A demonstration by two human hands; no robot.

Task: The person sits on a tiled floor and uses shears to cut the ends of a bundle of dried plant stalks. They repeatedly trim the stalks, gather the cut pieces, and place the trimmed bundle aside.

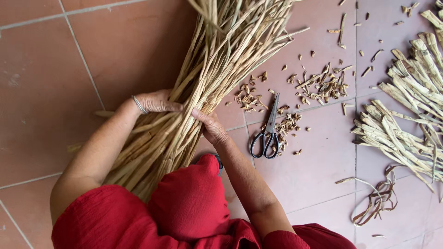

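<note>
Left hand (154, 102): fingers curled over the top of the bundle of dried stalks (198, 87), thumb hidden behind it, so a wrap-around grip on the outer side. Right hand (211, 127): fingers nearly straight, pressed flat against the bundle's near flank, not closed around anything. Both hands sit at about mid-length of the bundle, opposite each other.

To do this well, I'd judge: squeeze from both sides evenly so loose stalks don't slide out, keep the butt ends level against the red-clad knee (189, 198) (the lower end rests there, partly hidden).

Bundle lies on the tiled floor (46, 69), long axis diagonal: thick cut ends toward the person at lower left, thin tips fanning out toward the upper right, past the top edge.

Outward: black-handled scissors (267, 131) just right of the right hand, blades shut, among cut scraps (323, 83). Pile of flat trimmed strips (406, 120) well apart at the right edge.
</note>
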